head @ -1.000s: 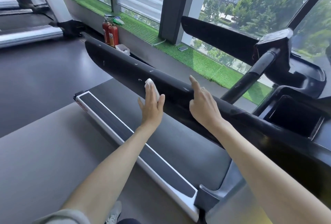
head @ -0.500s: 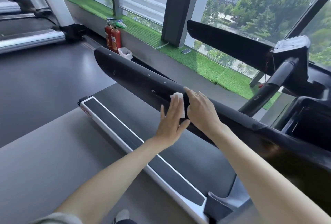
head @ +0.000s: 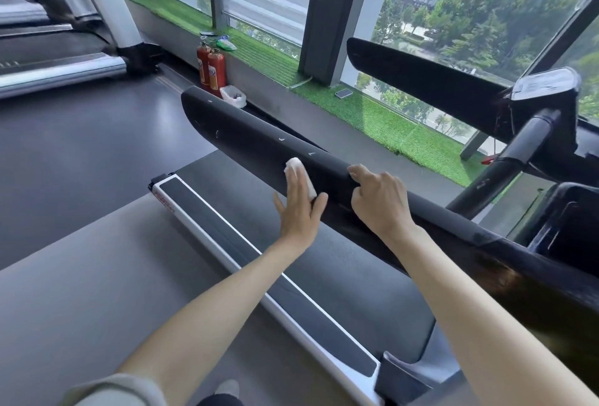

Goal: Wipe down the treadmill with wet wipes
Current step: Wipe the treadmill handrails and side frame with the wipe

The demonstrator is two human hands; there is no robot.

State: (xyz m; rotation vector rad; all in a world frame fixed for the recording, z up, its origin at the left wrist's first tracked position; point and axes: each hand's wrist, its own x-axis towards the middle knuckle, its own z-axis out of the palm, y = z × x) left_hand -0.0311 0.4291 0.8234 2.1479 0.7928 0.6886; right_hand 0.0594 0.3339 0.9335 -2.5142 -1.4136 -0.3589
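A gym floor by a wall of windows, with a strip of artificial grass along the sill, two fire extinguishers (head: 212, 66) against the wall and another treadmill far left. The treadmill being cleaned fills the right half of the head view. Its belt (head: 340, 259) lies low, and its near handrail (head: 246, 136), black and padded, runs from the far left down to the near right.

Half a second ago the left hand (head: 299, 208) was tight up against the right hand (head: 379, 201). It has now slid back along the rail toward the far end, so a gap has opened between the two. A second ago it sat farther out again, so I read this as a back-and-forth stroke over one stretch. The white specks farther along the rail look not yet reached, so much of it is probably still unwiped.

The left arm reaches forward, palm flat on the rail's near face and fingers (head: 293, 185) straight. They press the wet wipe (head: 296, 167) against the rail, and its white edge peeks out above and beside the fingertips. The right hand's fingers were straight a second ago. They now curl over the rail's top edge and hold it, seemingly as a brace.
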